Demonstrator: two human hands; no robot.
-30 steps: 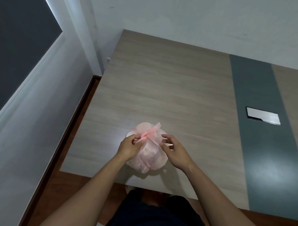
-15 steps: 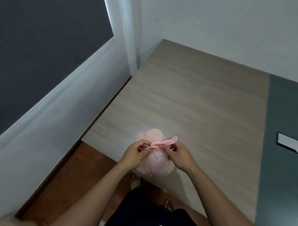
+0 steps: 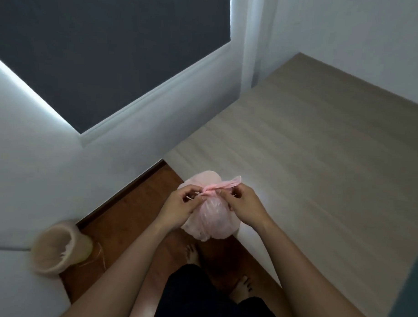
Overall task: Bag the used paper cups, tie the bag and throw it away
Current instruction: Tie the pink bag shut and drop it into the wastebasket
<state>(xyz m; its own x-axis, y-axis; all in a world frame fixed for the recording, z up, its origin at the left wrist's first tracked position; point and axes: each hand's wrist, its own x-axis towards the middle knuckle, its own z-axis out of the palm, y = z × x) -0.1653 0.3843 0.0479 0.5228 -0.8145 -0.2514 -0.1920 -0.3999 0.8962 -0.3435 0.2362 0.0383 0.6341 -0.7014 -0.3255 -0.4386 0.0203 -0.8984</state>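
Your left hand (image 3: 180, 206) and right hand (image 3: 243, 207) each pinch a twisted end atop the pink bag (image 3: 211, 221), which bulges between and below them at the near corner of the table (image 3: 321, 162).

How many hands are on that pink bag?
2. The left hand pinches the left end of the bag's tied neck. The right hand pinches the right end. No other hands show.
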